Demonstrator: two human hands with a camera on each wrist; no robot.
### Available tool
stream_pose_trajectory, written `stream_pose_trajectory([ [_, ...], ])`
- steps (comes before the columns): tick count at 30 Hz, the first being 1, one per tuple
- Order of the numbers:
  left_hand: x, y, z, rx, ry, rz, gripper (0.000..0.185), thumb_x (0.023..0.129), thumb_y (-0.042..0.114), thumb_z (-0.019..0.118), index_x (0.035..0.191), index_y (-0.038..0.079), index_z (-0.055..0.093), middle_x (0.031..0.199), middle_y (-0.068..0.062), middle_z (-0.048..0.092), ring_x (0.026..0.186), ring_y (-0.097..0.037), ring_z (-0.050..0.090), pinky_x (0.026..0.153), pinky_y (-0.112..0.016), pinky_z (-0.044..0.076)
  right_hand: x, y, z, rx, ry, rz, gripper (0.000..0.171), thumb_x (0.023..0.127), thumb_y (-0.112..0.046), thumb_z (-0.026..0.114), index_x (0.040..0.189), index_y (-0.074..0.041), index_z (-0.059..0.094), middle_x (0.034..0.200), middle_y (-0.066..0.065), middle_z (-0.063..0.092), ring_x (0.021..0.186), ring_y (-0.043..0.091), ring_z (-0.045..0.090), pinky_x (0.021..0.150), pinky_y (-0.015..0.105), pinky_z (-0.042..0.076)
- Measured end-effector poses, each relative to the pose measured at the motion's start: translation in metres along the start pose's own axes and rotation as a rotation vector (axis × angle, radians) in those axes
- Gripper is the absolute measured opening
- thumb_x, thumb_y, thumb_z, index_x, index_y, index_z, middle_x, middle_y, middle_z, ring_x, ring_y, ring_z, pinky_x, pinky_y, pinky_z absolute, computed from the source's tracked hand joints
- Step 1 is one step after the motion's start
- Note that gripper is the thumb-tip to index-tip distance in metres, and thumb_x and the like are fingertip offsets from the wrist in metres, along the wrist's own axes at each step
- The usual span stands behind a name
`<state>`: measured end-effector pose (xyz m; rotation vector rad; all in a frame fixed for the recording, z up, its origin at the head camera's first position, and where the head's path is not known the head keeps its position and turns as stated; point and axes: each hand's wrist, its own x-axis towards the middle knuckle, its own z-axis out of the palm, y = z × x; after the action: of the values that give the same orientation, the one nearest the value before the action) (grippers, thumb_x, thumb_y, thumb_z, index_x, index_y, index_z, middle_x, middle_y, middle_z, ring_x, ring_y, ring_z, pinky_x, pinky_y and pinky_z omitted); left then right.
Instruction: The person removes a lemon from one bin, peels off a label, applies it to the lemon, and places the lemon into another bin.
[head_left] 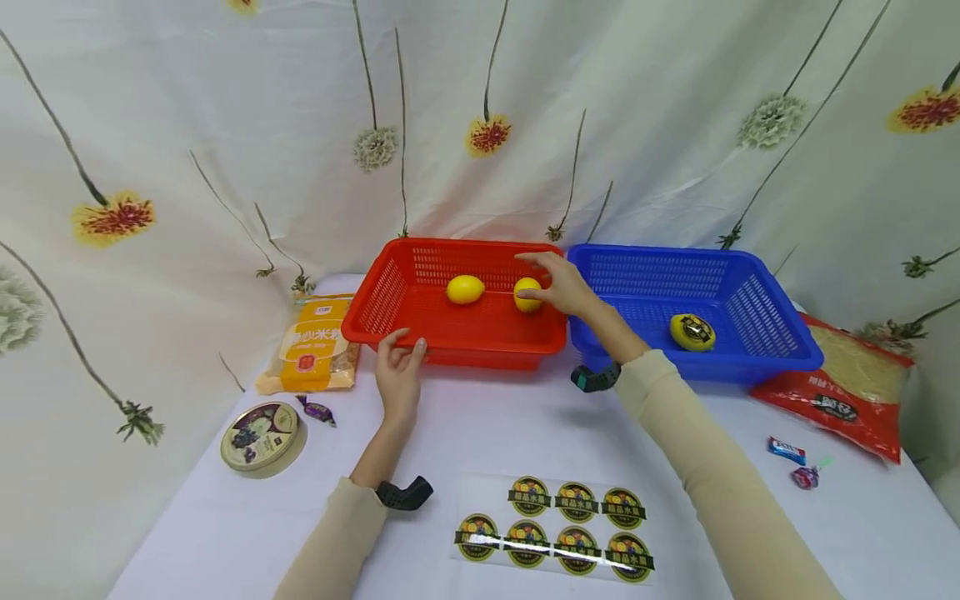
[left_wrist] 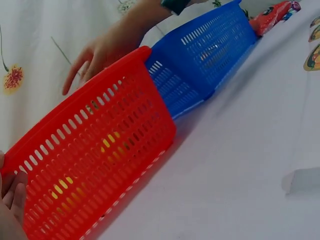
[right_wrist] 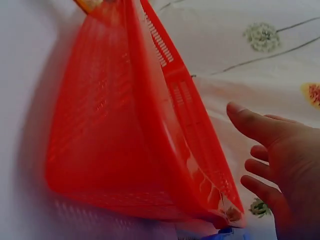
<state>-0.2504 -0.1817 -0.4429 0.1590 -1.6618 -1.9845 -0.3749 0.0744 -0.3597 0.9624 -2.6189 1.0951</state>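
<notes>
A red basket (head_left: 450, 340) holds two plain lemons, one at the middle (head_left: 465, 289) and one to the right (head_left: 525, 297). My right hand (head_left: 546, 279) hovers over the right lemon with fingers spread and holds nothing; the right wrist view shows this hand (right_wrist: 272, 160) open beside the red basket (right_wrist: 125, 130). My left hand (head_left: 401, 343) rests its straight fingers against the basket's front rim, and its fingers (left_wrist: 11, 200) show beside the red wall (left_wrist: 100, 150). A blue basket (head_left: 750, 364) to the right holds a lemon with a sticker (head_left: 692, 332).
A sheet of round stickers (head_left: 555, 525) lies near me. On the left are a round tin (head_left: 259, 435), a yellow grain bag (head_left: 311, 346) and a candy (head_left: 318, 409). A red bag (head_left: 847, 392) and two candies (head_left: 786, 450) lie on the right. A flowered curtain hangs behind.
</notes>
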Motion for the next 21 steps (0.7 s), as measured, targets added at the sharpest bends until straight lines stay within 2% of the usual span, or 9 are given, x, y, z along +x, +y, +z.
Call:
stream_pose_trajectory([
  [3,-0.001,0.001,0.002,-0.072,-0.024,-0.006,0.04,0.084,0.003,0.066,0.118,-0.006,0.048,0.078,-0.003,0.059,0.069,-0.013,0.061,0.072,-0.023,0.053,0.014,0.015,0.0,-0.08,-0.134,0.046,0.06,0.082,-0.025,0.07,0.135,-0.008,0.047,0.135,0.014,0.045,0.124,0.03,0.039,0.103,0.044,0.033],
  [6,-0.006,0.008,0.004,-0.091,-0.04,-0.015,0.039,0.083,0.0,0.065,0.117,-0.009,0.047,0.077,-0.006,0.058,0.069,-0.014,0.062,0.071,-0.024,0.054,0.022,0.026,0.001,-0.14,-0.234,0.081,0.059,0.083,-0.023,0.07,0.135,-0.008,0.047,0.136,0.016,0.043,0.127,0.031,0.035,0.106,0.046,0.027],
  [9,-0.011,0.013,0.004,-0.091,-0.043,-0.017,0.038,0.083,-0.001,0.066,0.115,-0.011,0.048,0.077,-0.008,0.058,0.068,-0.015,0.061,0.07,-0.024,0.054,0.026,0.031,0.003,-0.209,-0.323,0.097,0.058,0.084,-0.022,0.069,0.136,-0.008,0.046,0.136,0.018,0.042,0.127,0.034,0.035,0.106,0.048,0.026],
  [11,-0.01,0.01,0.003,-0.099,-0.041,-0.017,0.038,0.082,0.0,0.066,0.115,-0.009,0.049,0.078,-0.008,0.058,0.069,-0.015,0.061,0.07,-0.025,0.054,0.029,0.03,0.004,-0.259,-0.371,0.099,0.059,0.084,-0.022,0.068,0.136,-0.008,0.046,0.135,0.019,0.044,0.125,0.035,0.037,0.105,0.049,0.028],
  [15,-0.005,0.002,-0.001,-0.108,-0.029,0.003,0.039,0.081,0.002,0.068,0.115,-0.007,0.051,0.078,-0.009,0.058,0.069,-0.014,0.061,0.071,-0.026,0.054,0.034,0.027,0.007,-0.35,-0.432,0.102,0.059,0.086,-0.025,0.067,0.138,-0.008,0.044,0.128,0.02,0.051,0.114,0.034,0.046,0.101,0.047,0.034],
  [21,0.002,-0.002,-0.008,-0.107,-0.012,0.04,0.037,0.081,0.002,0.068,0.114,-0.005,0.052,0.075,-0.006,0.057,0.068,-0.014,0.061,0.071,-0.026,0.054,0.043,0.026,0.011,-0.387,-0.457,0.097,0.057,0.088,-0.027,0.064,0.138,-0.01,0.043,0.118,0.018,0.057,0.099,0.03,0.05,0.095,0.043,0.04],
])
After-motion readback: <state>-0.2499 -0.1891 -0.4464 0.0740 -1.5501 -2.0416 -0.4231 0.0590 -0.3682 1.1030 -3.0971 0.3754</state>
